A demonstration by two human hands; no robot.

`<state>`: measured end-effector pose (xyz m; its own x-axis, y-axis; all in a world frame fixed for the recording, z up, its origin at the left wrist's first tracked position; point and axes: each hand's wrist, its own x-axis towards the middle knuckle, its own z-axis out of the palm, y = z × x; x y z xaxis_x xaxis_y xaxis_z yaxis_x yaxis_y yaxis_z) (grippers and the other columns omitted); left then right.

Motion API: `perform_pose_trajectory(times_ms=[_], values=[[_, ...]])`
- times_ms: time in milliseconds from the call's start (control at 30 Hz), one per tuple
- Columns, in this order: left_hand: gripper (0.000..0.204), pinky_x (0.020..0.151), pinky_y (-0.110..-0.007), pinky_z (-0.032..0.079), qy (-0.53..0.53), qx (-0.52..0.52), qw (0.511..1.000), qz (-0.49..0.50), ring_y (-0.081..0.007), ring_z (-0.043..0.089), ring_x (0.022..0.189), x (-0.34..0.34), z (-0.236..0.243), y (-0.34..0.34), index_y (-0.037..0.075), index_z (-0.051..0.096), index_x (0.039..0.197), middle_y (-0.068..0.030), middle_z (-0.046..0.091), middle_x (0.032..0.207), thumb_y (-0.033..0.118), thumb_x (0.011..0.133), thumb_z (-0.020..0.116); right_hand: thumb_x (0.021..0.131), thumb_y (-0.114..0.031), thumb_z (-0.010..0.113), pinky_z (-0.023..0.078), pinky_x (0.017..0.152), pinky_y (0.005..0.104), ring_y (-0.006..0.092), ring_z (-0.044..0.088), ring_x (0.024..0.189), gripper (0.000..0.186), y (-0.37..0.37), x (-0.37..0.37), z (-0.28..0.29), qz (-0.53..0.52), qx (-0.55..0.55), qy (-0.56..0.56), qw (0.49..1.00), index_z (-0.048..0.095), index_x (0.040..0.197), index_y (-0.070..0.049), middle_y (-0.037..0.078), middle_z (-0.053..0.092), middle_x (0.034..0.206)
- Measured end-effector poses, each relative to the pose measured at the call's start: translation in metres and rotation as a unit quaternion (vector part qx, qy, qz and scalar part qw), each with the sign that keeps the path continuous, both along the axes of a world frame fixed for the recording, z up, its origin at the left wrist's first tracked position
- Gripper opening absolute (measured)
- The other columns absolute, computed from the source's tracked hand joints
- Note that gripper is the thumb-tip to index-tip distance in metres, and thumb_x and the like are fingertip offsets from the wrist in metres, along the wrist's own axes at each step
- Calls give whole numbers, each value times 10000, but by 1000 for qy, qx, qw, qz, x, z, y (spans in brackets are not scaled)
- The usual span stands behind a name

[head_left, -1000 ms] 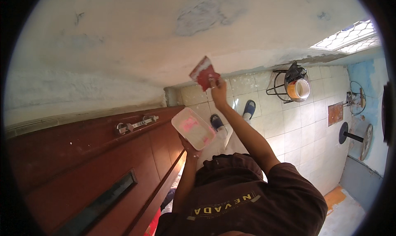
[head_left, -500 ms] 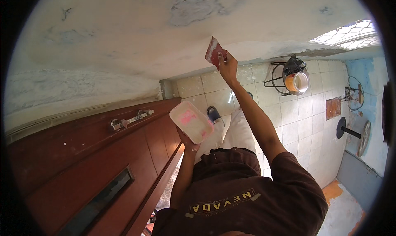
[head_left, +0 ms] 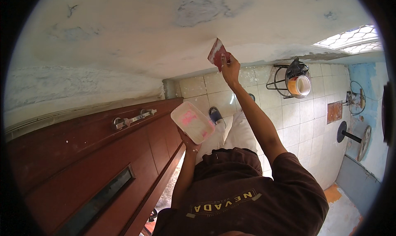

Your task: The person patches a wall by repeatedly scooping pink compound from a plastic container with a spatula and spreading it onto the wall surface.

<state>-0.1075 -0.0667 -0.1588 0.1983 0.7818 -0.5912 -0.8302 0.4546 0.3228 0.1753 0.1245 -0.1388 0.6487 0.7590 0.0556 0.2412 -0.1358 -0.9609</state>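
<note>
My right hand (head_left: pixel 230 68) is stretched forward and grips a reddish putty scraper (head_left: pixel 217 54), its blade smeared with white. The blade's outer edge is at the pale, patchy wall (head_left: pixel 136 34); whether it touches, I cannot tell. In my left hand (head_left: pixel 189 141), held nearer my body, is a shallow white plastic tray (head_left: pixel 178 119) with rounded corners. Pink smears and whitish paste show inside it. My left fingers are mostly hidden beneath the tray.
A reddish-brown door (head_left: pixel 95 162) with a metal handle (head_left: pixel 134 119) stands close on my left. Ahead to the right, a bucket (head_left: pixel 293 86) and a black plastic bag (head_left: pixel 296 66) rest on a black-legged stool (head_left: pixel 277 86). Pale tiles (head_left: pixel 270 104) cover the floor.
The view has shifted slightly. Both hands keep their grips, and the scraper stays near the same part of the wall.
</note>
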Motion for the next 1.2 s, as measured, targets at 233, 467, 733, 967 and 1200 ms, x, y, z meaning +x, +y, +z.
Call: perform_pose_trajectory(times_ms=[233,467,733,967,1200], values=[[687,1022,-613,478,-4,-6,1000,-16,-368,573,1241,3,13,3,164,445,1458,-86,566,1375,621,946,462,1022,-207,595,460,539,303,119,577,586,262,-2,1,-8,-2,-6,10,1000,695,1098,22,82,668,698],[677,1001,-596,505,4,24,1000,-15,-363,591,1219,0,4,2,159,437,1455,-92,570,1357,620,960,453,1017,-197,601,461,551,301,111,578,596,261,0,3,-2,-1,-8,0,1000,692,1079,39,80,655,684],[645,951,-565,544,31,29,999,-20,-359,609,1187,3,19,5,138,450,1430,-95,586,1320,587,968,475,1023,-157,534,550,735,324,200,663,852,241,0,9,-23,-64,32,408,910,686,960,18,116,698,880],[649,872,-533,582,-36,24,999,-19,-359,645,1107,-10,5,6,123,464,1399,-122,615,1262,602,962,492,1031,-86,373,523,997,362,278,621,1061,282,21,41,67,-39,121,544,830,602,1123,49,175,652,1128],[710,881,-530,579,-23,-1,1000,-6,-357,620,1158,-14,9,3,140,455,1419,-112,591,1304,657,935,495,977,-97,582,525,1015,419,219,603,1111,174,-13,44,73,-87,176,529,826,585,1125,-5,101,627,1173]])
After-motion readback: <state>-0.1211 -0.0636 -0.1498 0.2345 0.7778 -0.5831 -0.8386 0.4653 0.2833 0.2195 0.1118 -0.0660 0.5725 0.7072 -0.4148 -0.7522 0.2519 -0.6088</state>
